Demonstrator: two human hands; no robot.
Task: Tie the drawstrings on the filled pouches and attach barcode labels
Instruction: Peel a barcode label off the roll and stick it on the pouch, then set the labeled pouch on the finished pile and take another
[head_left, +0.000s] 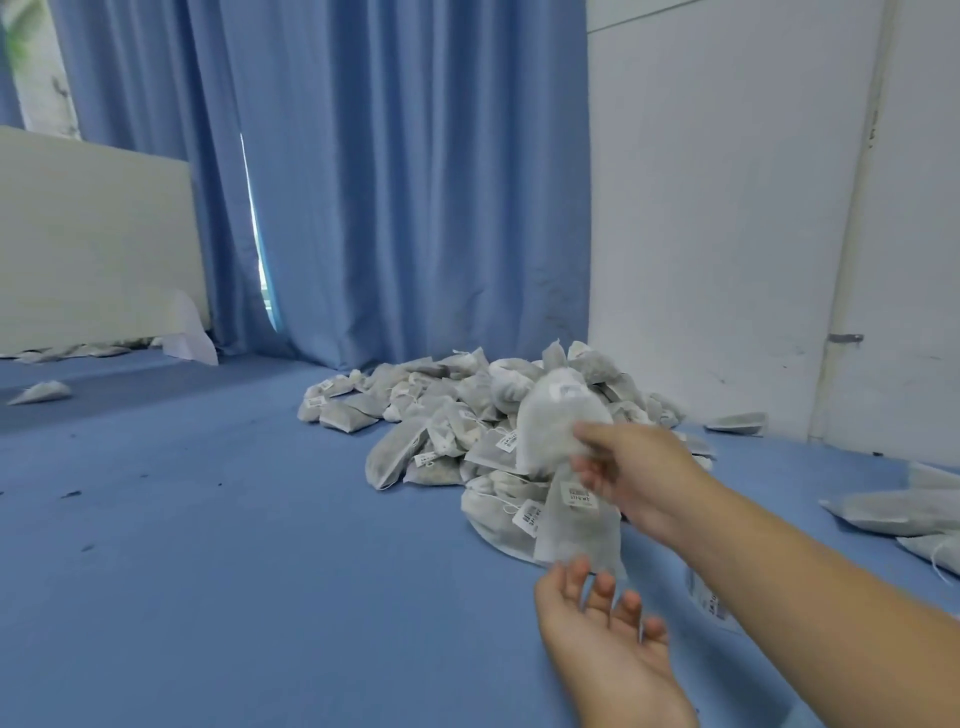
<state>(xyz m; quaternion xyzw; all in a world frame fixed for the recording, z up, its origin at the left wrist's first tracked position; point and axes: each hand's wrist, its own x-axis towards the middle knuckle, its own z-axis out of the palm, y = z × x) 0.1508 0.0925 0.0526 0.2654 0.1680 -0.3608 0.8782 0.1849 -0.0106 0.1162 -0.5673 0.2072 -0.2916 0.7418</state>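
1. Grey-white fabric pouches are seen at the right hand (631, 467): two of them, it seems, though one is blurred and how it is held cannot be made out.
2. The lower pouch (576, 525) is pinched near its top by the right hand's fingers and hangs down from them. Its long axis is close to upright, with the bottom tipped slightly to the right. A barcode label (579, 496) is already carried on its upper part.
3. The upper pouch (558, 421) is seen above and to the left of the same hand, against its thumb side and bulged with filling.
4. The left hand (597, 629) is held palm up, with fingers spread and relaxed and nothing grasped.
5. The left hand is placed directly under the lower pouch, whose bottom edge is just above the fingertips. The pouch therefore lies straight up from that palm. The left hand is judged the nearer one to its lower end, while its top is kept by the right hand.
6. Two hands and two pouches in hand are counted.
7. One pile (457, 421) of filled pouches is spread beyond the hands on the blue surface (208, 519). Its pouches are too many to be counted, and labels are visible on several.
8. Apart from the pile, a lone pouch (39, 392) is seen at the far left and a flat pouch (737, 422) by the white wall (727, 208). At least two more, the edge pouches (883, 514), are seen at the right border
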